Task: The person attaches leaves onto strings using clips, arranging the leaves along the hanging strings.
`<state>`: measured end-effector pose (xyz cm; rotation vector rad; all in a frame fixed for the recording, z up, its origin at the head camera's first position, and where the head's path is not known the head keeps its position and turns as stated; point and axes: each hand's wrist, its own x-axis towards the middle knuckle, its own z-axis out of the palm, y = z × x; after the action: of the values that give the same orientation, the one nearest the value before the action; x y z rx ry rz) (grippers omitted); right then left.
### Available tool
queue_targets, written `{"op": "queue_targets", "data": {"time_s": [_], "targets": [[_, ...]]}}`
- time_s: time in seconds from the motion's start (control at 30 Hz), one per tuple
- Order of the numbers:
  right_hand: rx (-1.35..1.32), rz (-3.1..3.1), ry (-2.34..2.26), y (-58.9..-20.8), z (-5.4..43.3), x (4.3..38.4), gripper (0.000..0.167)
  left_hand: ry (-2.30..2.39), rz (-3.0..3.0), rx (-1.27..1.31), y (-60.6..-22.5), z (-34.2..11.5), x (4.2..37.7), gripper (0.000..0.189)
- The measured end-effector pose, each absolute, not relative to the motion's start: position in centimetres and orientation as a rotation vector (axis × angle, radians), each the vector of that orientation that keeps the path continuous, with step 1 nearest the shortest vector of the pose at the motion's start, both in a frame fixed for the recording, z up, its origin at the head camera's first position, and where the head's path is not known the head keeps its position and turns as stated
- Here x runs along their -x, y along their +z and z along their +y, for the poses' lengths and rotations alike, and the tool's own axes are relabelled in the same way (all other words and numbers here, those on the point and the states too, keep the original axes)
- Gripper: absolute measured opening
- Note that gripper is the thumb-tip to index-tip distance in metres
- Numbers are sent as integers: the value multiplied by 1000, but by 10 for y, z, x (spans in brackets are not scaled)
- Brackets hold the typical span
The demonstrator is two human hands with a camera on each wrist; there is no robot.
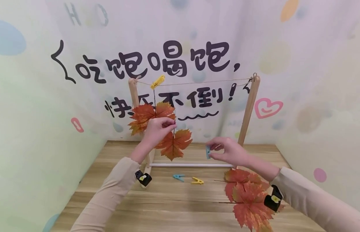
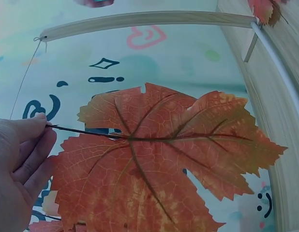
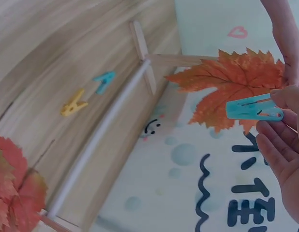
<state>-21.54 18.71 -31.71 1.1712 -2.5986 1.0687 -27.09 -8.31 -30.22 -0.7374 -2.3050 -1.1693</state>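
Observation:
My left hand [image 1: 160, 128] pinches the thin dark stem of an orange-red artificial maple leaf [image 1: 174, 145], which hangs below the fingers. In the left wrist view the leaf [image 2: 159, 145] spreads out from the thumb and fingertips. A blue clothespin [image 3: 253, 108] sits between the thumb and fingers of my right hand [image 1: 230, 151], to the right of the hanging leaf and lower than the string [image 1: 197, 82]. Another leaf [image 1: 152, 113] hangs from the string at the left by a yellow clothespin [image 1: 158, 82], partly behind my left hand.
The string runs between two wooden posts [image 1: 249, 111], with a white rod [image 1: 191, 165] low between them. A blue clothespin [image 1: 178, 177] and a yellow clothespin [image 1: 198, 181] lie on the wooden table [image 1: 156, 206]. Several red leaves [image 1: 250, 206] lie at the right, under my right forearm.

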Motion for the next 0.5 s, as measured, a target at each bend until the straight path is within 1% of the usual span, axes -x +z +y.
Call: {"op": "queue_targets", "data": {"time_s": [0.2,0.5], "targets": [[-1181,-2531,1066,-296,188,224,28,-1199,-2283,744,-295,-76,273,12],[-1156,-2458,1063,-270,184,236,29,-1242,-2252,687,-273,-67,284,13]]}}
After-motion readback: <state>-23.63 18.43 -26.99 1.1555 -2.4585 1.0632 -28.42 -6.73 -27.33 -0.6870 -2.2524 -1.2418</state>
